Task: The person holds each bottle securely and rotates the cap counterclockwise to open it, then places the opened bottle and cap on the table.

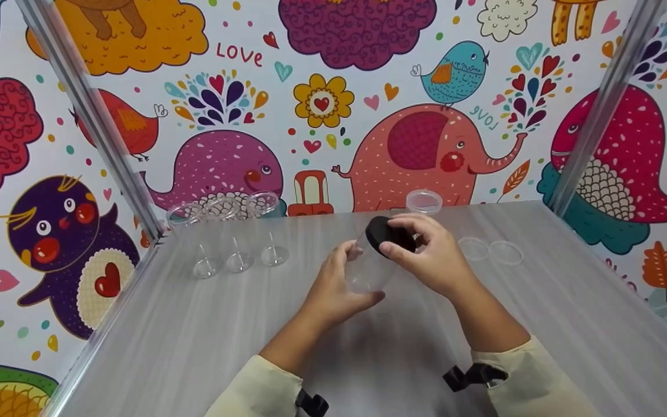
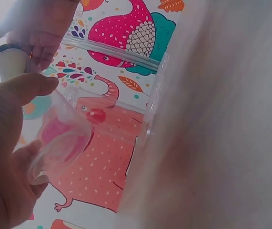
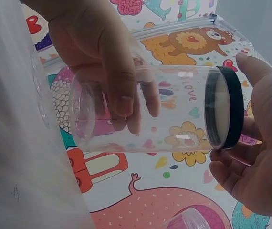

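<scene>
A clear plastic jar (image 3: 150,136) with a black screw lid (image 1: 382,231) is held tilted above the table, its lid end up and toward the right. My left hand (image 1: 329,291) grips the jar's body, thumb on the near side and fingers round the far side. On the black lid (image 3: 234,107), my right hand (image 1: 435,255) has its thumb and fingers spread round the edge. In the right wrist view the lid sits on the jar's mouth, and the jar looks see-through with nothing inside.
Three clear open containers (image 1: 274,231) stand upright in a row at the back left of the grey table (image 1: 194,341). Two thin clear rings (image 1: 506,253) lie right of my right hand. Behind that hand is another clear round piece (image 1: 424,201). Patterned walls enclose the back and sides.
</scene>
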Demonstrator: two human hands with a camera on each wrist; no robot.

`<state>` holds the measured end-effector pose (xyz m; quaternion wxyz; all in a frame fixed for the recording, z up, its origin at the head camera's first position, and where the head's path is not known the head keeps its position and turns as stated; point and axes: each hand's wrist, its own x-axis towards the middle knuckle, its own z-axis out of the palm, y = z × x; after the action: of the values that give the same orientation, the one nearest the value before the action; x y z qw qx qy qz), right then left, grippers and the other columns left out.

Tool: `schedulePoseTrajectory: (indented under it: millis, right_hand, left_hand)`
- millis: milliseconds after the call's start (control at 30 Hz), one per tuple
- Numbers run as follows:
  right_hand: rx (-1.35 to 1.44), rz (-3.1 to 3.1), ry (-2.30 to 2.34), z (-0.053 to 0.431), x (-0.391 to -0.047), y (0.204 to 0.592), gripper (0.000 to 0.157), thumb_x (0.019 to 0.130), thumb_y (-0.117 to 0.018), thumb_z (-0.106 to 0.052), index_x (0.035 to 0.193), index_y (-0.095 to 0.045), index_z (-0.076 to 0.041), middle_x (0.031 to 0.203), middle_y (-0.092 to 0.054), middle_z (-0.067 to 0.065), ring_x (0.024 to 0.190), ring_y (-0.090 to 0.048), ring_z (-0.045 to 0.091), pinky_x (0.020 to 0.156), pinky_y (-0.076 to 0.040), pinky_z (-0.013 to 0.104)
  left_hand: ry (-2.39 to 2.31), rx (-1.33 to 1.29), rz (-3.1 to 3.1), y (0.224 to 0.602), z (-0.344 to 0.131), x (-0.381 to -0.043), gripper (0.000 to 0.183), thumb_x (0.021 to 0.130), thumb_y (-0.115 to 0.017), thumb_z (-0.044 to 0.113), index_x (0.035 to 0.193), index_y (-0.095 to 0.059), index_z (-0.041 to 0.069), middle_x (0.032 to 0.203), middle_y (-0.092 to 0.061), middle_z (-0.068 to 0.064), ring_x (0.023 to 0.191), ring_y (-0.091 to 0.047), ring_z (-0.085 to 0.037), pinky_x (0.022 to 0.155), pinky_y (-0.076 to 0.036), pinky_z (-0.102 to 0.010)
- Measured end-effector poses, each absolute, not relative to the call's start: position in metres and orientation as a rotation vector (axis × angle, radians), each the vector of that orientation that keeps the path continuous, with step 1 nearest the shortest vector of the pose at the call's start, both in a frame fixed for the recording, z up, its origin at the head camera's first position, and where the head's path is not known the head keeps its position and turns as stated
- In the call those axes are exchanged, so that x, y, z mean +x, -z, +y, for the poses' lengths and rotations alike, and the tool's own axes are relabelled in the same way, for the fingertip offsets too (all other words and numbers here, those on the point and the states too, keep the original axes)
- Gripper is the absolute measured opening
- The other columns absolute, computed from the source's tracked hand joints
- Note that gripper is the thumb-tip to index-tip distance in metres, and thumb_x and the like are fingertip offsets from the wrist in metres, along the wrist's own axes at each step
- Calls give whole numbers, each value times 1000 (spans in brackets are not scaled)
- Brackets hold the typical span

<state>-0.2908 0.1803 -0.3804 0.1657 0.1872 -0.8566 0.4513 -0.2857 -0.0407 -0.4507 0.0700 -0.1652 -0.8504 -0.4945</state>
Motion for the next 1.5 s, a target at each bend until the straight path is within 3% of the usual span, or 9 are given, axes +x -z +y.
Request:
schedulePoseTrajectory:
  millis: [300, 533, 733, 967, 1133, 1233, 1500]
  right_hand:
    - [525, -2455, -1268, 179, -285, 378, 59, 85, -89, -48, 136, -72, -23, 143, -67, 3, 131, -60, 27, 103, -61, 53]
    - [795, -2362, -1362, 184, -284, 378, 46, 91, -81, -25, 137, -73, -27, 150, -64, -3, 142, -53, 22, 110, -56, 47]
    - [963, -2310, -1394, 185, -281, 378, 54, 89, -65, -11, 140, -70, -28, 160, -58, 0, 147, -49, 19, 108, -54, 39]
    - [959, -2320, -1414, 185, -282, 379, 59, 87, -59, -6, 141, -69, -25, 164, -54, 0, 151, -47, 25, 109, -54, 36]
    - [894, -2319, -1418, 184, -284, 378, 53, 93, -67, -19, 145, -66, -27, 167, -48, -4, 153, -44, 26, 114, -52, 53]
    - [739, -2346, -1388, 183, -285, 378, 50, 95, -73, -32, 144, -66, -27, 161, -53, -1, 147, -48, 26, 115, -50, 61]
    - [459, -2469, -1319, 180, -287, 376, 49, 92, -81, -44, 135, -74, -20, 140, -63, 7, 118, -59, 27, 103, -55, 51]
  left_hand:
    - [1490, -509, -2595, 445, -36, -275, 105, 74, -96, 46, 159, -38, 26, 154, -56, 3, 145, -55, -20, 119, -50, -57]
    - [1615, -610, -2592, 445, -37, -276, 105, 75, -96, 44, 160, -38, 26, 153, -59, 3, 146, -55, -21, 120, -49, -56]
    - [1671, -679, -2568, 445, -37, -276, 102, 75, -96, 43, 158, -37, 32, 153, -59, 4, 149, -54, -21, 122, -46, -59]
    - [1640, -650, -2590, 444, -37, -276, 106, 76, -96, 42, 161, -36, 26, 156, -56, 0, 147, -54, -18, 125, -44, -54]
    - [1607, -643, -2587, 444, -37, -277, 108, 75, -96, 41, 162, -35, 21, 156, -55, -3, 146, -54, -19, 124, -46, -52]
    - [1591, -617, -2581, 445, -37, -279, 107, 75, -96, 41, 161, -36, 22, 155, -56, -2, 145, -55, -21, 122, -49, -53]
    - [1605, -564, -2571, 449, -38, -281, 107, 74, -97, 39, 160, -37, 23, 153, -56, -1, 145, -55, -22, 120, -49, -56]
